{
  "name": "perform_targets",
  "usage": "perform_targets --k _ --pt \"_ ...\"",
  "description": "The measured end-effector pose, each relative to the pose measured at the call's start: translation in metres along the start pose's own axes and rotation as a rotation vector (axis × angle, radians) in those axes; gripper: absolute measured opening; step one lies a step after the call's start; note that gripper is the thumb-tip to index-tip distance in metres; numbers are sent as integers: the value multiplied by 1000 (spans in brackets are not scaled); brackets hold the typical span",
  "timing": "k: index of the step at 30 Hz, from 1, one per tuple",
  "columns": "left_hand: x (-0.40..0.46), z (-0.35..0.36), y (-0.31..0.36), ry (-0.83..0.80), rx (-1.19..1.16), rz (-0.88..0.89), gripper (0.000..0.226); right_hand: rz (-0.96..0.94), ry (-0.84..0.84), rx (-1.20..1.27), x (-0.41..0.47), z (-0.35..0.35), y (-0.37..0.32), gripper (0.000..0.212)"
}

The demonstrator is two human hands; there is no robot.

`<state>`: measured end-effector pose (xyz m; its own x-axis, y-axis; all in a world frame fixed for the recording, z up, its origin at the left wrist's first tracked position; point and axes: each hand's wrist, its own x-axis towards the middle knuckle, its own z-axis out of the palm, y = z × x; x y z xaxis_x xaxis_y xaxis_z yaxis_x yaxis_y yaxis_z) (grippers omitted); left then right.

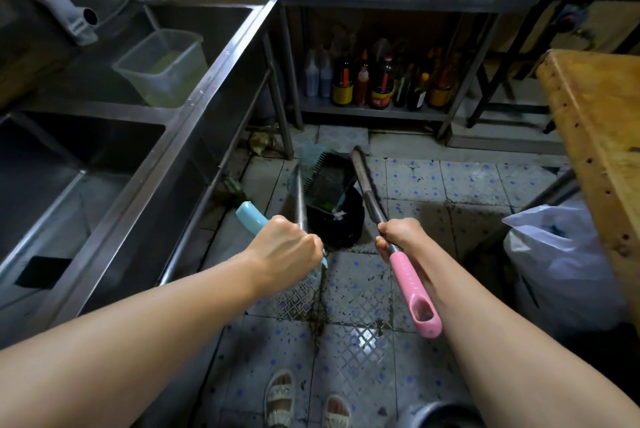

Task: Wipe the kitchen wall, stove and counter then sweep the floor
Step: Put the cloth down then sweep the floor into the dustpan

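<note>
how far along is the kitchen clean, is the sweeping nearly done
It looks late in the job. In hand: the left hand grips the dustpan handle, tipping swept debris over a black bin, while the right hand holds the broom by its pink-ended handle. Left: dirt still streaks the floor near the sandals, and scraps lie under the sink. Wall and stove wiping can't be judged from here.

Tiled floor (450,181) under black bin (337,226)
</note>
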<state>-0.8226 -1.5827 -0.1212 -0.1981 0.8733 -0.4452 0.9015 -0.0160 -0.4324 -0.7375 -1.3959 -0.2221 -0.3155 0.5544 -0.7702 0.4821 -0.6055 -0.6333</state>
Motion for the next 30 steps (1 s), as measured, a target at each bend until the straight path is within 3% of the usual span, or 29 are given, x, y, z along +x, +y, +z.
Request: perform_targets --k 2,4,5,13,30 --pt "0 -2 -4 125 0 -41 19 7 -15 18 0 -1 1 8" --pt "1 -2 -5 56 -2 -7 5 4 -7 18 -2 0 -2 9" --pt "3 -3 -3 15 26 19 10 1 1 16 -2 0 -3 8" --pt "6 -6 -8 105 97 70 20 -9 3 26 -1 0 -9 7" --pt "9 -40 -34 89 -4 -64 20 3 -50 -9 -11 0 -29 14"
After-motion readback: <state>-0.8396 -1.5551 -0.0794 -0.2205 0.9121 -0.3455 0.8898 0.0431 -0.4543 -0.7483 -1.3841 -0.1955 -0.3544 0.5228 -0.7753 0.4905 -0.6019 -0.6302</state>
